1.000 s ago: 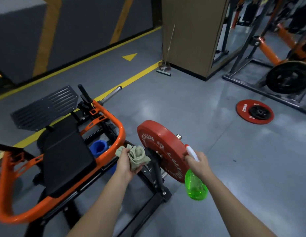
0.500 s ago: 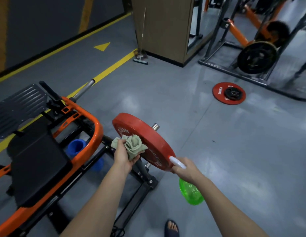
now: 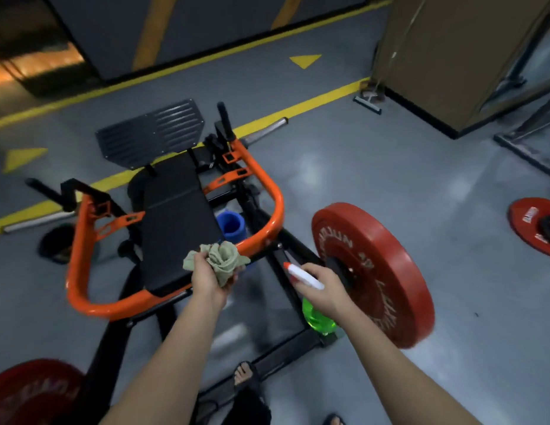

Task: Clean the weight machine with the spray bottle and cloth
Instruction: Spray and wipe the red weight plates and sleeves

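**Head view, weight machine [image 3: 75, 256] centred.** Shows the left hand [image 3: 207, 277] clamped round a bunched cloth [image 3: 224, 259], held over the near end of the black seat pad [image 3: 175, 216], just beside the orange frame [image 3: 276, 210]. Shows the right hand [image 3: 324, 286] wrapped round the neck of the spray bottle [image 3: 316, 314], nozzle aimed toward 10 o'clock, green body hanging below the fist. Hands near each other but apart, bottle at 3 o'clock of the cloth.

**Change over the last half second.** Cloth off the rim of the red plate [image 3: 375, 271] and carried toward 9 o'clock. Bottle raised from below that plate. View swung so that pad, footplate [image 3: 151, 130] and frame fill the middle. Reads as the plate wipe done, with frame or pad probably next. No telling whether the trigger is pressed. Contact between cloth and frame unclear through blur.

**Surface and room.** Smooth grey floor [image 3: 390, 167], glossy with pale reflections, crossed by yellow lines [image 3: 298, 105] toward 12 o'clock. Wooden panel [image 3: 451, 56] at 1 o'clock, floor squeegee [image 3: 367, 104] at its foot. Loose red plate [image 3: 525, 231] flat on the floor at 3 o'clock. Second red plate [image 3: 31, 394] at 7 o'clock, cut by the edge. Blue roller [image 3: 230, 225] inside the frame, at 12 o'clock of the cloth. Sandalled foot [image 3: 246, 375] at 6 o'clock.
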`<state>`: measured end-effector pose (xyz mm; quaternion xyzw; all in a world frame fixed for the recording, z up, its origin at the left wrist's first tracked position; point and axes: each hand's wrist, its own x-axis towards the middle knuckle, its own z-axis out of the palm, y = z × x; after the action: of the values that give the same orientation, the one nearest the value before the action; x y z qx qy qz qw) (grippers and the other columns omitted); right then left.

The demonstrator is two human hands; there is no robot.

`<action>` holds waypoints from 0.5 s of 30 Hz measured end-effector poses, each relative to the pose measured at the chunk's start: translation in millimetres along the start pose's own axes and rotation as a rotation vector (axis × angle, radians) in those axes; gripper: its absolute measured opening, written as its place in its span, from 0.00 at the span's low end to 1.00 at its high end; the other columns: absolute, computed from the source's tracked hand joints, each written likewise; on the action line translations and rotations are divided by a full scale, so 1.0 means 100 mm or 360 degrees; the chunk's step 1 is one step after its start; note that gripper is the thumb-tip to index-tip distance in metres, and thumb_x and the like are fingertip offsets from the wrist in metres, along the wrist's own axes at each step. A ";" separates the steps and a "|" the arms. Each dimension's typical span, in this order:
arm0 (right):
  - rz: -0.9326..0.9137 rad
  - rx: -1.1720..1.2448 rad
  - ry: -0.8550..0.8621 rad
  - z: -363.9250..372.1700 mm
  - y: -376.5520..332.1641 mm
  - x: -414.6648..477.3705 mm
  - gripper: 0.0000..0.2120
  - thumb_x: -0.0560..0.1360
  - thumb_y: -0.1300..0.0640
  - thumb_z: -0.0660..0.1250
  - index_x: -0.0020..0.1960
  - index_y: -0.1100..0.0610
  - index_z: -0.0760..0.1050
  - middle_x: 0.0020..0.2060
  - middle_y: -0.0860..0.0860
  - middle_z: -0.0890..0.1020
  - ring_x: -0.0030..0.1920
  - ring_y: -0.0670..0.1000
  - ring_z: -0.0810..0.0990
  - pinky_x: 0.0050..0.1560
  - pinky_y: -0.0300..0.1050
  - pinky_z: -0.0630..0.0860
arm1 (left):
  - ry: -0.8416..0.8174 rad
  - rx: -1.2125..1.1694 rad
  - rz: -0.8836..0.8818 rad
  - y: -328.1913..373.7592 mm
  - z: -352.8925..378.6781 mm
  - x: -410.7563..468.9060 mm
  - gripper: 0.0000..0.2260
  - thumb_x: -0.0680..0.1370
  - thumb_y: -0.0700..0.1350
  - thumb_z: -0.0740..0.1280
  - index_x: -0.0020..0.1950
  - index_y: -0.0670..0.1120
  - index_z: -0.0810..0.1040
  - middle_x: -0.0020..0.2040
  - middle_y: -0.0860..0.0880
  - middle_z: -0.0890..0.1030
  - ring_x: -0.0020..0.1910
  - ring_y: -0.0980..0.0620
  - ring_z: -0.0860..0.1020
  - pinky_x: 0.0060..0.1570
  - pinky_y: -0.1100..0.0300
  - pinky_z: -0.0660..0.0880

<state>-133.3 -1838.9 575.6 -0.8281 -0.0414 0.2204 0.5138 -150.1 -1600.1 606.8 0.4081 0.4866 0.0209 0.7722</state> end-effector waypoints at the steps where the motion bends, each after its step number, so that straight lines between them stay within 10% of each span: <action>1: 0.0013 0.0065 -0.0037 0.19 -0.13 0.13 0.03 0.75 0.55 0.74 0.42 0.49 0.83 0.35 0.45 0.82 0.37 0.43 0.78 0.43 0.45 0.74 | 0.0028 -0.0029 -0.0014 0.17 -0.14 0.12 0.16 0.81 0.57 0.56 0.51 0.51 0.80 0.45 0.48 0.85 0.35 0.46 0.82 0.29 0.63 0.73; 6: 0.0126 0.0368 -0.0198 1.02 -0.75 0.69 0.11 0.74 0.63 0.76 0.45 0.47 0.85 0.37 0.41 0.85 0.38 0.33 0.80 0.42 0.27 0.72 | 0.0097 -0.0139 -0.0018 0.93 -0.77 0.52 0.15 0.81 0.56 0.58 0.51 0.51 0.81 0.44 0.49 0.87 0.37 0.46 0.84 0.39 0.59 0.74; 15: 0.0056 0.0459 -0.0219 2.29 -1.67 1.70 0.12 0.71 0.58 0.80 0.54 0.56 0.86 0.42 0.50 0.86 0.41 0.44 0.81 0.44 0.34 0.76 | -0.0036 -0.0426 -0.0008 1.82 -1.72 0.92 0.17 0.80 0.54 0.60 0.42 0.52 0.87 0.58 0.45 0.85 0.55 0.39 0.83 0.43 0.57 0.74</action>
<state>-47.6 -1519.9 580.5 -0.7293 -0.0300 0.2892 0.6194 -167.2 -1334.5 624.4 0.3004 0.4718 0.0791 0.8251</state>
